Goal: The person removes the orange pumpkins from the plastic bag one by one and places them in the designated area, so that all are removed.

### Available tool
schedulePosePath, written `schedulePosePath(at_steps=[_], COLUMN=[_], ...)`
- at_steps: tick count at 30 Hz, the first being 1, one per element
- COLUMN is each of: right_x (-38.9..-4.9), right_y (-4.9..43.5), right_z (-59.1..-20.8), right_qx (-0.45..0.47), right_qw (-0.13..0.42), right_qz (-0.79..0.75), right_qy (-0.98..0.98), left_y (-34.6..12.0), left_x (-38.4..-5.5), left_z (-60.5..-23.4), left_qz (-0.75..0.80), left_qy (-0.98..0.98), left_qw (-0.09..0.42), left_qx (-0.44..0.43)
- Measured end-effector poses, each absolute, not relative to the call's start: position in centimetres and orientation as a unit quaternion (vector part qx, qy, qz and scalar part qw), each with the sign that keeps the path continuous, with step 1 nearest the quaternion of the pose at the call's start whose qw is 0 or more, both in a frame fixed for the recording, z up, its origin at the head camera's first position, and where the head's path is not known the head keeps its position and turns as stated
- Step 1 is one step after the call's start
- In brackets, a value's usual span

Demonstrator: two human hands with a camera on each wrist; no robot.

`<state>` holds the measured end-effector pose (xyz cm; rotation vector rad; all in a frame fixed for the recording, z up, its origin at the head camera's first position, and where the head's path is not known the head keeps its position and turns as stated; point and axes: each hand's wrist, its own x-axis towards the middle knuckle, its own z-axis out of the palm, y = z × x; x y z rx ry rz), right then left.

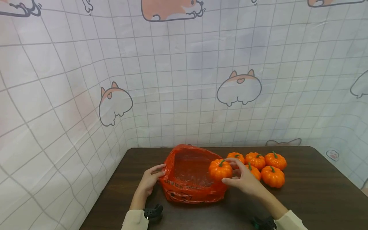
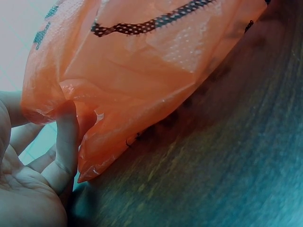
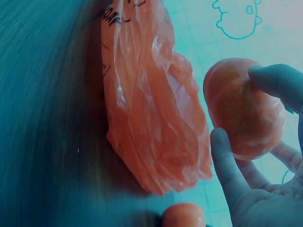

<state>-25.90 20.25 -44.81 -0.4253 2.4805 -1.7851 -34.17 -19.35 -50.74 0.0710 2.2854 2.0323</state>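
A red plastic bag [image 1: 195,195] with dark print stands on the table, its mouth spread wide. At its left side my left hand [image 1: 150,179] holds the edge; in the left wrist view, fingers [image 2: 66,142] press into a fold of the plastic [image 2: 137,66]. My right hand [image 1: 246,179] grips a small orange pumpkin [image 1: 218,172] with a green stem, over the right rim of the bag. The right wrist view shows thumb and fingers spread around the pumpkin [image 3: 241,113], apart from the bag's wall [image 3: 142,94]. The bag's bottom is partly hidden.
Several more small pumpkins [image 1: 273,177] sit close together on the dark wooden table [image 1: 313,195], right of the bag. One is partly behind my right hand. A white grid-patterned cloth [image 1: 184,121] with cartoon dogs hangs behind and along the left side.
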Motion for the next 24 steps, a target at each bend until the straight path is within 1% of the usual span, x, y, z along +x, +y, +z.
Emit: schedulePosePath(at_steps=[17, 24], right_x=[-24.2, -23.4], right_y=[24.1, 25.4], right_z=[-45.2, -45.6], right_qx=[-0.116, -0.101], right_qw=[-0.027, -0.025], right_qz=[-0.538, -0.534], right_qy=[0.834, 0.839], left_y=[-19.1, -19.2], left_x=[-34.2, -34.1], left_z=[-50.6, -50.5], left_qz=[0.667, 0.665], left_qy=[0.744, 0.746], left_qw=[0.033, 0.04], left_qx=[0.01, 0.013])
